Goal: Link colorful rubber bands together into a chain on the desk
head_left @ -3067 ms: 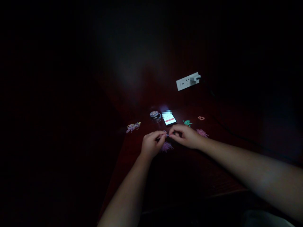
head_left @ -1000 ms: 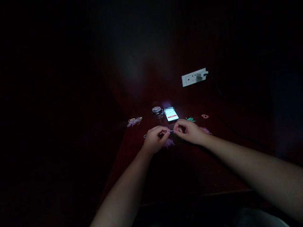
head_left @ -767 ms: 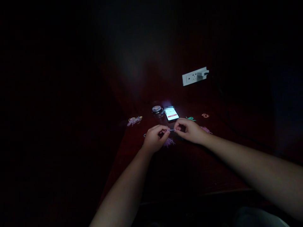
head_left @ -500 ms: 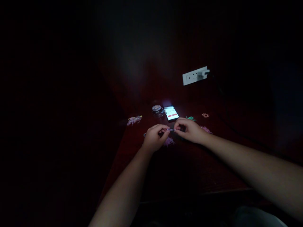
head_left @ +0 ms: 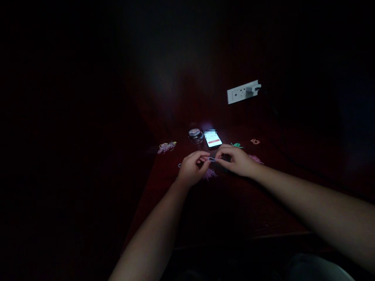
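Between my fingertips a small purple rubber band [head_left: 211, 159] forms a narrow open loop. My left hand [head_left: 191, 168] pinches its left end, thumb and forefinger bent together. The other end is in the pinch of my right hand [head_left: 236, 160]. Just below the loop, a pile of purple bands [head_left: 209, 174] lies on the dark red table. A pink pile [head_left: 256, 159] shows partly behind my right wrist, and a green bunch [head_left: 236, 145] lies just past that hand. Dim light hides the fine detail of the loop.
A lit phone [head_left: 213, 139] lies beyond my hands, beside a lidded clear jar [head_left: 195, 136]. Mixed pale purple and yellow bands [head_left: 167, 147] lie at the table's left edge, orange ones [head_left: 255, 141] at right. A white socket strip [head_left: 244, 92] with a plug is at the back.
The purple band was stretched into a thin line between my hands; now it is slacker and opened into a loop. My hands stay close together; the view has shifted slightly.
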The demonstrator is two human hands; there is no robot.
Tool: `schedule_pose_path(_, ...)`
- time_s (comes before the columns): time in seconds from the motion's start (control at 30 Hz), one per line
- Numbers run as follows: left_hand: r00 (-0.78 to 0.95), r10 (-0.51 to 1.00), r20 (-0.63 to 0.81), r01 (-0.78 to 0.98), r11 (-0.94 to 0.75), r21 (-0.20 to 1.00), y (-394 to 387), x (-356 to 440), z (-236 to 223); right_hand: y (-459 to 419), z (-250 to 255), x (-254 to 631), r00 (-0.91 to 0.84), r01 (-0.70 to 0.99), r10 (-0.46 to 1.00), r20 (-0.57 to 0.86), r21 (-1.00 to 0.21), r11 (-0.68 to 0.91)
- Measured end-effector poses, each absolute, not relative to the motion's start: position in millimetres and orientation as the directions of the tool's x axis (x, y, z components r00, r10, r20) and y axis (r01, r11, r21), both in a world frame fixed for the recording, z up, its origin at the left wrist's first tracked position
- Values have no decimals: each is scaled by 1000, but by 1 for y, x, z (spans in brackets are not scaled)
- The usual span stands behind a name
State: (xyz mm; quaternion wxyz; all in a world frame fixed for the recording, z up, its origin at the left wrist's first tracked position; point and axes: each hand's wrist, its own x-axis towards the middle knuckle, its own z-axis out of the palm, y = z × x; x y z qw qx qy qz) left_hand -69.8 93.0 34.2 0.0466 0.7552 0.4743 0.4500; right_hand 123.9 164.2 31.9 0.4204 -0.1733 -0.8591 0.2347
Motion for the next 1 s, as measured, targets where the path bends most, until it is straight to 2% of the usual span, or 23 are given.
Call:
schedule_pose_path(0.27,182,763,620,706,-540,458,92,-70,37,166,32,125,-590,96,508,628,-571,816)
schedule_pose_path(0.47,137,779,612,712,-507,486,93,-71,34,165,32,125,-553,85,520,651,-577,812)
schedule_pose_path(0.77,130,797,590,680,-505,532,93,-73,36,158,34,124,-651,39,447,613,-561,827)
schedule_pose_path(1.0,133,790,599,683,-511,522,94,-73,35,157,33,124,-656,26,457,601,-587,809)
